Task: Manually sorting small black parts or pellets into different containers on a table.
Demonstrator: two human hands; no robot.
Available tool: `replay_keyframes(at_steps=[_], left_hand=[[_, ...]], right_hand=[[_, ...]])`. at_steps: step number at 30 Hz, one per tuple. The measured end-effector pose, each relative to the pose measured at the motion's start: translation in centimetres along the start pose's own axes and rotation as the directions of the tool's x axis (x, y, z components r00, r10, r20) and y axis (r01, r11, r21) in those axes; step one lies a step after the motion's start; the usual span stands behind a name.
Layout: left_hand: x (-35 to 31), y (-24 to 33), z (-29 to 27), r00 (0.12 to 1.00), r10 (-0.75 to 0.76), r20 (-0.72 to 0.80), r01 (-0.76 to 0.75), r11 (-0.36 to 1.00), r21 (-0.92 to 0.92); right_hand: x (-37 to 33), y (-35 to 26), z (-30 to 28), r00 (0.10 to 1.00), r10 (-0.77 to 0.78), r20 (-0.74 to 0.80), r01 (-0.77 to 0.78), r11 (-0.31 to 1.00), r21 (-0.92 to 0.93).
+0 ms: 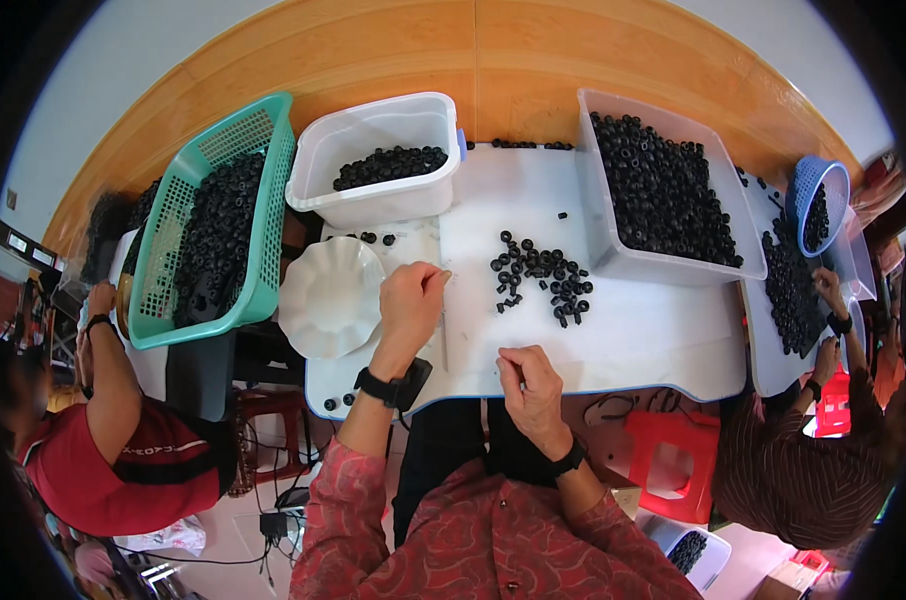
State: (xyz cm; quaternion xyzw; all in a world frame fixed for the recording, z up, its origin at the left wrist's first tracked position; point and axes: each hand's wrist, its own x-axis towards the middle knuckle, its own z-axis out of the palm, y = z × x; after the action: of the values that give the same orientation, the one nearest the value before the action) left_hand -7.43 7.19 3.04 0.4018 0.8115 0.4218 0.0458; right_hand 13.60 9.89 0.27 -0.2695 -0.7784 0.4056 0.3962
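My left hand is raised over the white table, between a scalloped white dish and a loose pile of small black ring-shaped parts. Its fingers are curled into a pinch, and whatever they grip is too small or hidden to make out. Lower and to the right, my right hand hovers by the table's near edge with thumb and fingertips pressed together. I cannot make out anything between them. Some of the black parts in the pile stand upright, others lie on their sides.
Along the back stand a green basket, a white tub and a large translucent bin, all holding black parts. Co-workers sit at left and right. A red stool stands below the table.
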Motion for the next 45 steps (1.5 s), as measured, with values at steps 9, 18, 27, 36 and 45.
replay_keyframes(at_steps=[9,18,27,36,45], left_hand=[[-6.7,3.5,-0.1,0.786,-0.267,0.558,0.611,0.476,-0.632],[-9.0,4.5,1.6,0.764,-0.284,0.580,0.641,0.443,-0.627],[-8.8,5.0,1.6,0.758,-0.262,0.597,0.633,0.516,-0.577],[-6.2,4.8,3.3,0.954,0.011,0.299,0.115,0.908,-0.402],[-0.1,6.4,6.9,0.942,0.300,0.149,-0.279,0.949,-0.149]], right_hand=[[-0.8,0.8,-0.2,0.985,0.169,-0.032,-0.156,0.956,0.248],[-0.9,0.8,-0.8,0.985,0.168,-0.036,-0.147,0.933,0.328],[-1.1,1.2,-0.6,0.983,0.170,-0.063,-0.141,0.936,0.323],[-1.2,1.1,-0.7,0.940,0.325,-0.108,-0.242,0.854,0.460],[-1.5,1.6,-0.8,0.918,0.381,-0.112,-0.268,0.802,0.534]])
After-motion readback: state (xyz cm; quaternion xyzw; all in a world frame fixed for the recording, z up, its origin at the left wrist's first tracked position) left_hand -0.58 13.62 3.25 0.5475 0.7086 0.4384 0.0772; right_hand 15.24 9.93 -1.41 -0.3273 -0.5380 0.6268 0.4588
